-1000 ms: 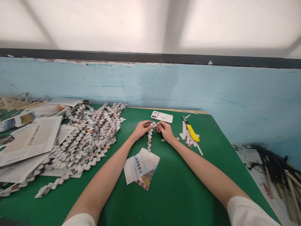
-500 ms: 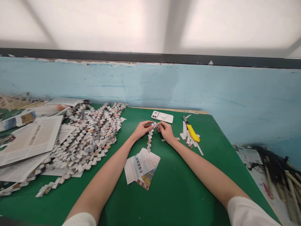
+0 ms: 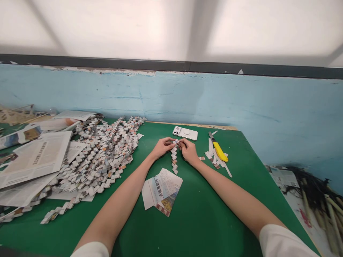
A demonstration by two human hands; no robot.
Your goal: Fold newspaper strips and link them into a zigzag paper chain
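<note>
Left hand (image 3: 162,147) and right hand (image 3: 190,151) are pinching the folded-paper chain (image 3: 174,157) at its top end, probably light, bendy, crushable, best held by flat links.

Over the near part of the green table (image 3: 203,228), a plain white left sleeve (image 3: 91,250) and matching right sleeve (image 3: 284,242) give way to a slender bare left arm (image 3: 125,200) and right arm (image 3: 233,189), tapering toward an ungloved left hand (image 3: 161,147) and right hand (image 3: 189,152).

The phone (image 3: 185,133) lies behind the paper chain (image 3: 174,157), left of the knife (image 3: 220,151).
</note>
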